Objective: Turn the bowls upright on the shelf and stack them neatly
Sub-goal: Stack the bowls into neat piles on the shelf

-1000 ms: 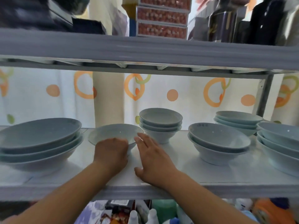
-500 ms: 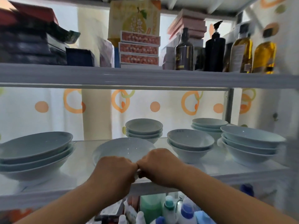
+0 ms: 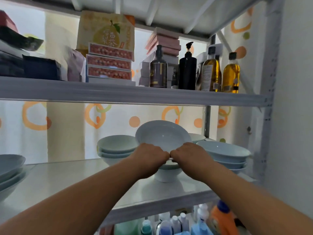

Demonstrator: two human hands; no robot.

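I hold a pale blue bowl (image 3: 162, 134) by its near rim, tilted with its inside facing me. My left hand (image 3: 149, 154) and my right hand (image 3: 189, 153) grip that rim side by side. The bowl hangs just above an upright stack of bowls (image 3: 166, 173) on the white shelf (image 3: 84, 182). Other upright stacks stand around: one behind to the left (image 3: 116, 146), a wide one to the right (image 3: 225, 153), large ones at the far left (image 3: 8, 168). Another stack at the back (image 3: 197, 137) is mostly hidden.
The shelf above (image 3: 118, 94) carries dark bottles (image 3: 187, 68), oil bottles (image 3: 231, 73), and stacked boxes (image 3: 109, 65). A metal upright (image 3: 269, 99) closes the right side. Cleaning bottles (image 3: 221, 217) stand on the level below.
Both hands closed on the bowl's near rim, lifted it off the shelf's left-middle and carried it right, above the stack. The camera tilted upward.
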